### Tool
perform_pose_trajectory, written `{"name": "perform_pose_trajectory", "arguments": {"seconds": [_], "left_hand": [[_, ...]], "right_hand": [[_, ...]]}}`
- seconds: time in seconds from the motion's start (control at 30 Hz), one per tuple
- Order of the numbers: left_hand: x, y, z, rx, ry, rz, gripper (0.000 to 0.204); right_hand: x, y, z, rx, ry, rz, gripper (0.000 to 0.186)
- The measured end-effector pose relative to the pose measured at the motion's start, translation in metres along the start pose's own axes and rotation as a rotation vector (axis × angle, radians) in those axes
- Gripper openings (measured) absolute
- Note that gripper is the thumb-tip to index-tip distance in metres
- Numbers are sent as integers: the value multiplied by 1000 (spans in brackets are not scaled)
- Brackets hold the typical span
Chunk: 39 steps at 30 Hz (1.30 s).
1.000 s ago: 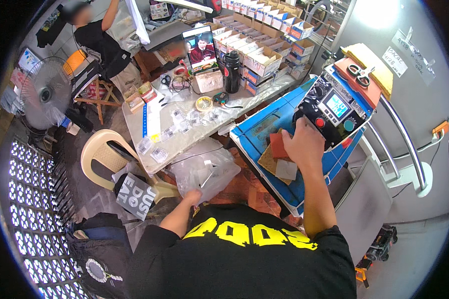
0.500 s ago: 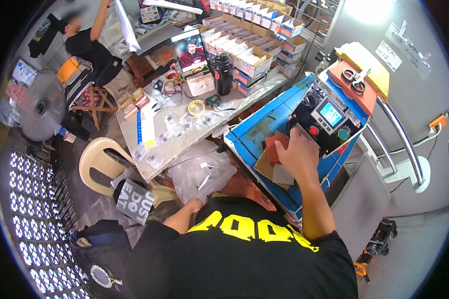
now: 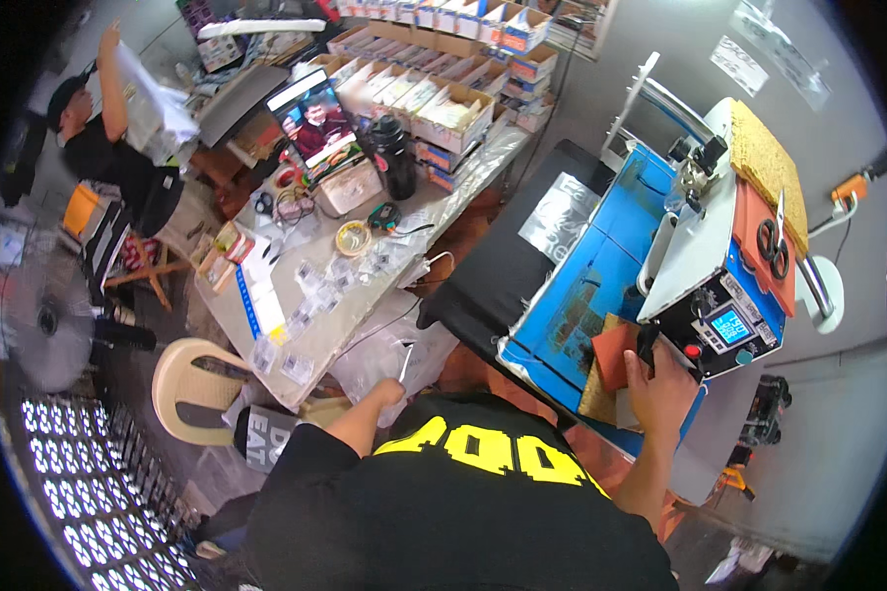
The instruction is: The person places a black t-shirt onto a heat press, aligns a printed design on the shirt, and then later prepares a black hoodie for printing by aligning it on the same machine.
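Note:
My right hand point(image 3: 664, 396) is closed round the black handle point(image 3: 648, 337) beside the control box point(image 3: 724, 325) of a heat press. Its blue top point(image 3: 562, 335) carries an orange-brown pad point(image 3: 613, 357) and a tan pad point(image 3: 595, 392) close to my fingers. Left of the blue top lies black cloth point(image 3: 473, 295) with a clear, silvery printed sheet point(image 3: 559, 217) on it. Low at my body's front, my left hand point(image 3: 388, 392) grips a slim silvery tool point(image 3: 406, 361), its exact kind unclear. Beneath that hand hangs a translucent plastic bag point(image 3: 370, 360).
The grey table point(image 3: 315, 350) holds small clear packets, tape point(image 3: 354, 237), a black bottle point(image 3: 392, 158) and a screen point(image 3: 313, 126). Boxes point(image 3: 453, 118) stand behind. Scissors point(image 3: 773, 246) lie atop the press. A beige chair point(image 3: 182, 389) and another person point(image 3: 128, 167) are leftward.
The blue top and control box have swung right with my right hand, uncovering the black cloth and sheet. The slim tool in my left hand has come into sight. The view has shifted right.

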<state>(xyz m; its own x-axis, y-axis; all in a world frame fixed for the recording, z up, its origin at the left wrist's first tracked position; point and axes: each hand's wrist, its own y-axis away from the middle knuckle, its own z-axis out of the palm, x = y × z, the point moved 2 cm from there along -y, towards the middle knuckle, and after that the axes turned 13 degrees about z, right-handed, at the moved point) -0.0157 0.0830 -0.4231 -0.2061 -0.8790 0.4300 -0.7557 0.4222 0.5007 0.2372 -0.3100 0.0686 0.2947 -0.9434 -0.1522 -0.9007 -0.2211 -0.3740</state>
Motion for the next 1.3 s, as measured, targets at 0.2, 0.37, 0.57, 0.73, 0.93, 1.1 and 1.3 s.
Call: {"name": "perform_pose_trajectory", "arguments": {"seconds": [0.2,0.37,0.57,0.73,0.93,1.1,1.3], "left_hand": [[-38,-32,-109,280,322,-357,36],[-47,-60,-130,244,201,-143,32],[-16,-66,-100,-147,-240,330,29],[-22,-35,-82,-147,169,21,28],[-55,3,-60,-167,-195,190,26],[-54,-5,-59,-179,-159,144,24],[-60,-31,-47,-58,-210,340,20]], "right_hand": [[46,21,-26,36,52,207,34],[90,46,-14,263,43,332,32],[145,72,-11,340,129,464,29],[171,75,-13,427,85,518,22],[212,81,-13,447,124,597,17],[233,90,-13,513,155,691,18],[260,91,1,561,161,787,23]]}}
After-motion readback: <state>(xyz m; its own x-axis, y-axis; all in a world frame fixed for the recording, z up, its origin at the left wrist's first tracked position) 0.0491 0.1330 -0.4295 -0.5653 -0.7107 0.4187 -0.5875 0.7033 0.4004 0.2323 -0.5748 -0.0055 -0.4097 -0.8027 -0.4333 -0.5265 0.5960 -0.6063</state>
